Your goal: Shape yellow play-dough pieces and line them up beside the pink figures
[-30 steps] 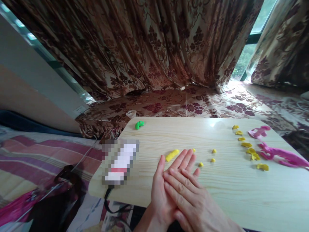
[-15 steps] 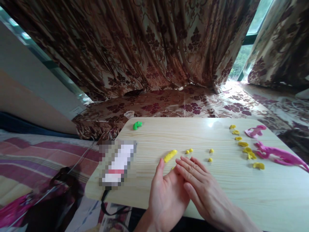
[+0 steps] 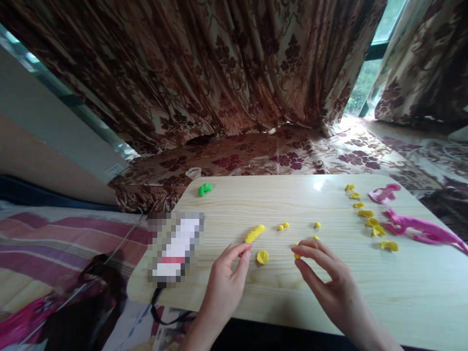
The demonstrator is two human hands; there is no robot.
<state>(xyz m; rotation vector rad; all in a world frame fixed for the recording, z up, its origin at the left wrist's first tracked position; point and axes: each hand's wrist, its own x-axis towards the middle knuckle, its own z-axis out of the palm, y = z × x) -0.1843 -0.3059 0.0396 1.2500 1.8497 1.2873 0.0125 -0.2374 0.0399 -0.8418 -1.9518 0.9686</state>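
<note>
My right hand pinches a small yellow clay ball between thumb and fingers, just above the table. My left hand has thumb and index tips pressed together by the lower end of a yellow clay roll; anything between them is hidden. A flattened yellow clay disc lies between my hands. Beyond them is a pair of small yellow balls. One more yellow ball sits farther right, and another is partly covered by my right fingers.
On the light wooden table, several shaped yellow clay pieces form a line beside a pink clay figure and a paler pink piece. A green clay piece lies at the far left, a blurred-out phone-like object nearer.
My palms, pressed together before, have come apart to left and right. The small ball now shows in my right fingertips, and the yellow disc is uncovered.
</note>
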